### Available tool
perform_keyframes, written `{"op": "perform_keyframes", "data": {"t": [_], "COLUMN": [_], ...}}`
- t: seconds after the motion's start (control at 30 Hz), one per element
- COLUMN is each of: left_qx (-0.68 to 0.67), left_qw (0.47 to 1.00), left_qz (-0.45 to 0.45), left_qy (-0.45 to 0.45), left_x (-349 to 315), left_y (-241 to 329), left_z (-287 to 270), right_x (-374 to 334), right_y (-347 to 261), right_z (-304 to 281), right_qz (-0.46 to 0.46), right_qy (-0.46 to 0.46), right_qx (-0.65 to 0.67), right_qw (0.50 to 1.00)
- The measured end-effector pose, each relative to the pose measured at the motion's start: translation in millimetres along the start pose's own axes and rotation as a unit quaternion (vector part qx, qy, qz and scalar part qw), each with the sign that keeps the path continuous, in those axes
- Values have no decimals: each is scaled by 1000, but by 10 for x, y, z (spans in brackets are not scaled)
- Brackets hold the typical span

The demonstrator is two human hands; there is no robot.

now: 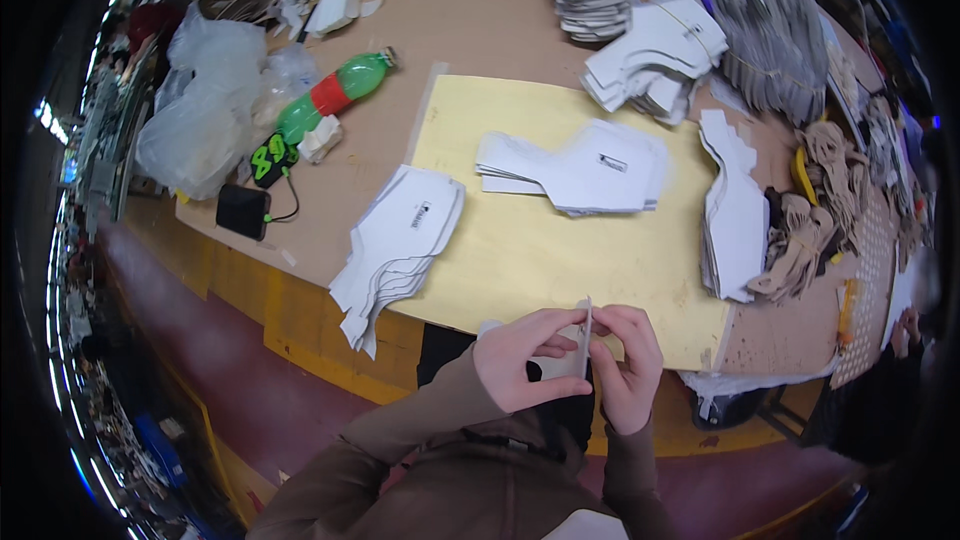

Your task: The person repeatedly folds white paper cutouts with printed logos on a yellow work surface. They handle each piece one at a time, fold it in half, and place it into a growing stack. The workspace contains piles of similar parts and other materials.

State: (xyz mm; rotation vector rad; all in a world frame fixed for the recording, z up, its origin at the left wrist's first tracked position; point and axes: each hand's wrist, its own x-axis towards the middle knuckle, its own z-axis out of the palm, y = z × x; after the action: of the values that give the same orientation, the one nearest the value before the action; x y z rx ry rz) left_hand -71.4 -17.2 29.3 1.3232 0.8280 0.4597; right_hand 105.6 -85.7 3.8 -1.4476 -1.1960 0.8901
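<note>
A thin white cut-out piece (578, 352), seen nearly edge-on and upright, is pinched between both hands at about six o'clock, just off the yellow board's near edge.

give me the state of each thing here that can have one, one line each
left hand: gripping the white cut piece
right hand: gripping the same piece
white cut piece: held on edge above the table rim
green bottle: lying on its side, capped
black phone: flat, cable plugged in
fanned white stack: spread, overhanging the table edge
clear plastic bags: crumpled in a heap
</note>
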Motion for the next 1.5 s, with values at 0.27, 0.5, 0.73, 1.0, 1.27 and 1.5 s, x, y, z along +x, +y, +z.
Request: {"op": "perform_keyframes", "data": {"t": [0.27,0.5,0.73,1.0,1.27,1.5], "left_qx": [-143,-216,-141,-105,89,121], "left_qw": [988,975,989,993,991,976], "left_qz": [-18,-52,-44,-35,88,157], "left_qy": [48,24,27,-27,55,92], "left_x": [36,129,75,202,172,210], "left_y": [-198,-208,-90,-102,-121,-213], "left_z": [-123,-196,-204,-199,212,457], "right_x": [8,-11,-32,-30,-96,-141], "right_y": [20,-58,-40,-102,-212,-228], "right_z": [176,165,166,139,-9,-127], "right_qz": [-33,-40,-76,-74,-63,-20], "right_qy": [63,44,48,64,110,108], "right_qx": [-1,-28,-58,-54,-159,-230], "right_qw": [997,998,994,994,979,967]}}
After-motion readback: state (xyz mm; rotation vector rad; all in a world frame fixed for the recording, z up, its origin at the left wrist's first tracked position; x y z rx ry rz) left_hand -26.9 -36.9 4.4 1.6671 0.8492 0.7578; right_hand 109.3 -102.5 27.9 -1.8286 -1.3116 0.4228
